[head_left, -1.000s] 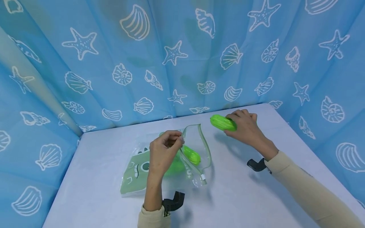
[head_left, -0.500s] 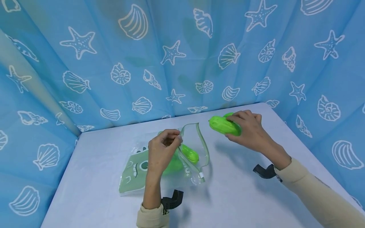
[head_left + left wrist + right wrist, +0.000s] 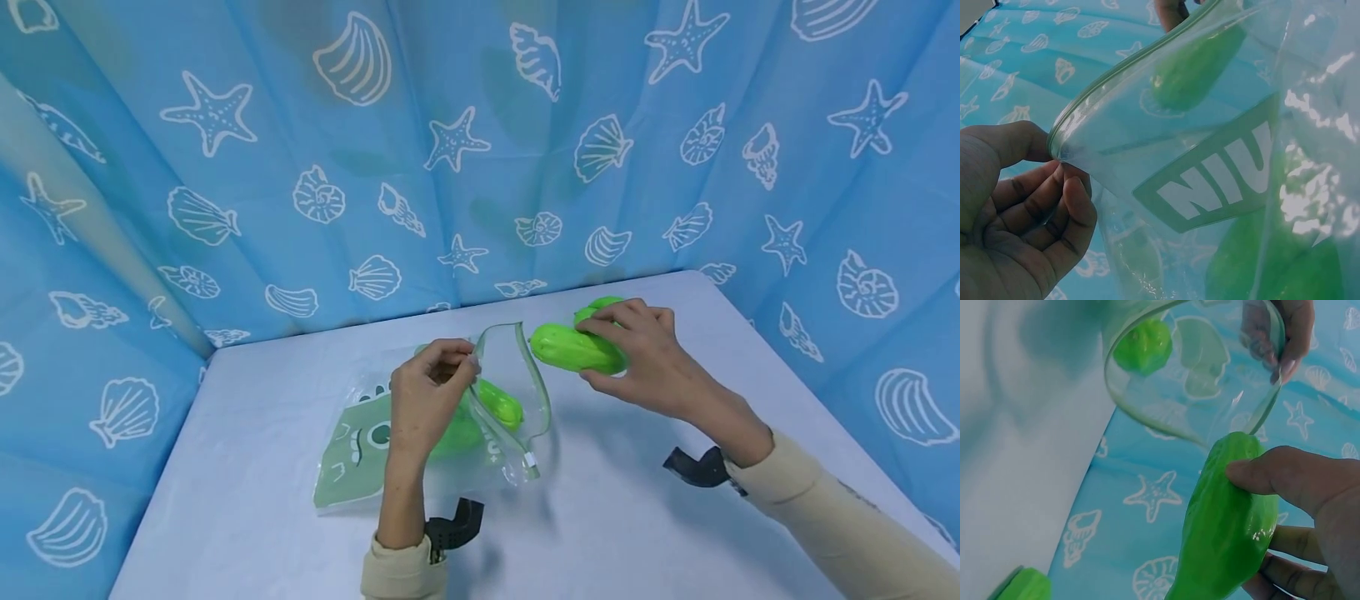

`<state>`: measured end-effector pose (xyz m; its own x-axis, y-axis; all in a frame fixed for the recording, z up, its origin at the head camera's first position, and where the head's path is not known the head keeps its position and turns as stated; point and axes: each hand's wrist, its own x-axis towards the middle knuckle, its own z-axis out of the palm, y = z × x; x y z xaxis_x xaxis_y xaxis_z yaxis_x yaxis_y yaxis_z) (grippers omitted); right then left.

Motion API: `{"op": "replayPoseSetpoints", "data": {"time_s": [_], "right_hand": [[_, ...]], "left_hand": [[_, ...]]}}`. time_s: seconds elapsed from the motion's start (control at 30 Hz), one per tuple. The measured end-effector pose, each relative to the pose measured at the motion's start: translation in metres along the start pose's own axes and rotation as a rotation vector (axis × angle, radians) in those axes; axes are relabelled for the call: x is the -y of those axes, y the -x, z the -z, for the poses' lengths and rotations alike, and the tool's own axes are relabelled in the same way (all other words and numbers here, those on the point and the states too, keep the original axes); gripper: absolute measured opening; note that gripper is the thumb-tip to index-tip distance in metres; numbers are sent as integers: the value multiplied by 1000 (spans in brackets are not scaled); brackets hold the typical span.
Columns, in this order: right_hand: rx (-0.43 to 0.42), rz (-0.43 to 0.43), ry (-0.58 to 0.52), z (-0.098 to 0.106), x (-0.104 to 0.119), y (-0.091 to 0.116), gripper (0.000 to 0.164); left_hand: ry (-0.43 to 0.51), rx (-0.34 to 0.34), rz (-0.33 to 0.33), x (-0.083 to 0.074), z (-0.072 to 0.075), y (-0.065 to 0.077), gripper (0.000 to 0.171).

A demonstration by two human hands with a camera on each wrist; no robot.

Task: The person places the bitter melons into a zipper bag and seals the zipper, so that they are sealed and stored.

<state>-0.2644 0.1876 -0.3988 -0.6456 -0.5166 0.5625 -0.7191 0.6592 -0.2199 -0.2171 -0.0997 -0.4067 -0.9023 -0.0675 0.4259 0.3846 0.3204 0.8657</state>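
My left hand [image 3: 422,396] pinches the upper rim of a clear slider zip bag [image 3: 536,383] with a green cartoon face. The bag's mouth gapes to the right. Inside lie a bright green toy gourd [image 3: 501,406] and more green shapes dulled by the plastic. Just right of the mouth, my right hand [image 3: 652,358] holds another bumpy green gourd [image 3: 576,349] between thumb and fingers, its tip pointing at the opening. In the right wrist view that gourd [image 3: 1225,519] overlaps the bag's rim [image 3: 1147,425]. Through the film, the left wrist view shows a gourd [image 3: 1194,72].
One further green gourd [image 3: 597,306] is partly hidden behind the right hand, near the back of the white table [image 3: 247,433]. Blue curtains [image 3: 480,208] with shell prints stand behind and at both sides. A white slider [image 3: 530,460] sits at the bag's lower mouth corner.
After an initial shift right, my right hand has brought its gourd left and down, closer to the bag's mouth. More of the gourd behind it shows. The left hand keeps its pinch.
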Motion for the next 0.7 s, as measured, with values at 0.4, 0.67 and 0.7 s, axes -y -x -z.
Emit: {"op": "replayPoseSetpoints", "data": {"time_s": [0.4, 0.67, 0.7], "right_hand": [[59, 61, 2, -7, 24, -11, 49], [103, 82, 30, -19, 35, -19, 51], [104, 86, 31, -20, 37, -20, 51]], "left_hand": [[-30, -1, 4, -2, 1, 0, 11], [-8, 5, -15, -3, 1, 0, 12], [-10, 5, -16, -3, 1, 0, 12]]}}
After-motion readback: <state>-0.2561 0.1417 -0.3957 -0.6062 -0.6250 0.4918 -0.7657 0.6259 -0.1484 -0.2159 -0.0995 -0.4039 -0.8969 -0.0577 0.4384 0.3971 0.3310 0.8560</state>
